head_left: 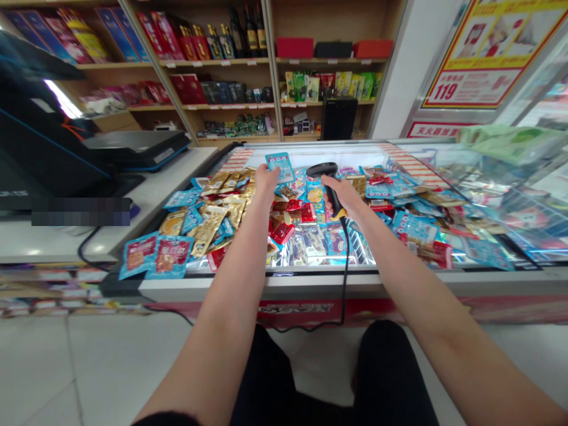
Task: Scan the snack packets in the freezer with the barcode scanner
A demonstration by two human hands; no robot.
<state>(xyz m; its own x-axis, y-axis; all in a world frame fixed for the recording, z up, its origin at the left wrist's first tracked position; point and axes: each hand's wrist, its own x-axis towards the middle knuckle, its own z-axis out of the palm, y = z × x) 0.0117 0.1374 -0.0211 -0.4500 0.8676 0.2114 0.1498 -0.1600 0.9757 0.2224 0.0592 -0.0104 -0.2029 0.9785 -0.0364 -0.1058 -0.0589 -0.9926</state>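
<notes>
– Gripping what?
– With left hand (266, 180), a flat light-blue plastic packet (283, 165), above piled gold foil packets (212, 223); with right hand (347, 194), a black-and-yellow plastic scanner (331, 193).
– In the way?
– Across long white-edged display case (310, 281), a hanging black cable (347, 254); behind, wooden shelves (328, 26).

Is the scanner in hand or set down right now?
In hand: the right hand is wrapped around the scanner, with its head above the fingers and its cable hanging from the lower end.

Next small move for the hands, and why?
Probably turn the scanner in the right hand toward the blue packet: the left hand holds that packet with its printed side toward the camera, and scanner and packet are near but not touching.
</notes>
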